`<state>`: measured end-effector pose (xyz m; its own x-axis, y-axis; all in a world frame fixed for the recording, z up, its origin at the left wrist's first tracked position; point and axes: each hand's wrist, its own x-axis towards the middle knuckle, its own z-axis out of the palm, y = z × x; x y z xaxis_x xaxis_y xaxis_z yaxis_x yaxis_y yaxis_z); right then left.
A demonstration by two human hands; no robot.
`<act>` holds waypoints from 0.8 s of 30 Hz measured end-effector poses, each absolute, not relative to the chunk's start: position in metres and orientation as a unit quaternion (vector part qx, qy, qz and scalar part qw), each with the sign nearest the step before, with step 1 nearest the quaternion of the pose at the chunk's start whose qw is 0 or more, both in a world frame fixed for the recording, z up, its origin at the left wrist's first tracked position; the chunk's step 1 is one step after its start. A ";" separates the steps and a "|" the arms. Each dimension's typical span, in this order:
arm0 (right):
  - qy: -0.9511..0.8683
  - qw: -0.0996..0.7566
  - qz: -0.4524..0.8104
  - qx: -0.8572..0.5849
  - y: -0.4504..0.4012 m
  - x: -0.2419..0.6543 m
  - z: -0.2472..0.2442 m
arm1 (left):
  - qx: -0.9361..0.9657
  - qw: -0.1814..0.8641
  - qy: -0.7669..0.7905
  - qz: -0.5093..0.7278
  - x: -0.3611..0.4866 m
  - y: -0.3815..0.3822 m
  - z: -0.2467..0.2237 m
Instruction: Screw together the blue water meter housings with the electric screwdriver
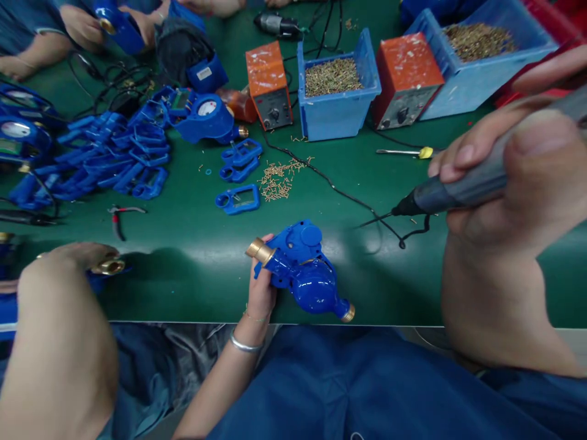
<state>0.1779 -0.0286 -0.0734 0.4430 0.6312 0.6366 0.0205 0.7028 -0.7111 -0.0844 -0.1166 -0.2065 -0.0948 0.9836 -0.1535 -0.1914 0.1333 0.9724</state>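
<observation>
My left hand point(262, 296), with a silver bangle at its wrist, is closed around the far-left side of a blue water meter point(315, 284). Its rounded underside faces up, and brass threaded ends stick out at the upper left and lower right. Most of my left fingers are hidden beneath it. At the right, my right hand point(527, 201) grips a grey electric screwdriver point(472, 190). Its thin bit points left, above the table and apart from the meter. Beyond the meter lie loose brass screws point(276, 182) and a blue frame-shaped cover point(238, 200).
Blue bins of screws point(337, 116) stand at the back beside orange control boxes point(270, 85). A power cord crosses the green table point(192, 269). Blue covers point(105, 153), pliers point(120, 220) and a yellow-handled screwdriver point(424, 152) lie around. A co-worker's arm point(59, 330) reaches in at left.
</observation>
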 end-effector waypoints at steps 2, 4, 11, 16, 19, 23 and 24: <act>-0.493 0.809 0.162 -0.274 -0.022 0.180 -0.077 | 0.394 0.546 0.518 0.528 -0.080 -0.116 -0.206; -0.502 0.805 0.175 -0.263 -0.018 0.183 -0.080 | 0.395 0.543 0.528 0.521 -0.073 -0.118 -0.207; -0.515 0.804 0.179 -0.238 -0.021 0.195 -0.086 | 0.477 0.486 0.600 0.419 -0.136 -0.090 -0.156; -0.504 0.802 0.181 -0.265 -0.025 0.196 -0.085 | 0.579 0.366 0.658 0.313 -0.255 -0.014 -0.109; -0.494 0.808 0.161 -0.278 -0.026 0.194 -0.084 | 0.605 0.338 0.668 0.271 -0.268 0.008 -0.114; -0.486 0.806 0.144 -0.304 -0.025 0.193 -0.083 | 0.553 0.377 0.670 0.321 -0.237 0.008 -0.119; -0.482 0.813 0.130 -0.300 -0.024 0.193 -0.083 | 0.536 0.393 0.665 0.341 -0.231 0.007 -0.117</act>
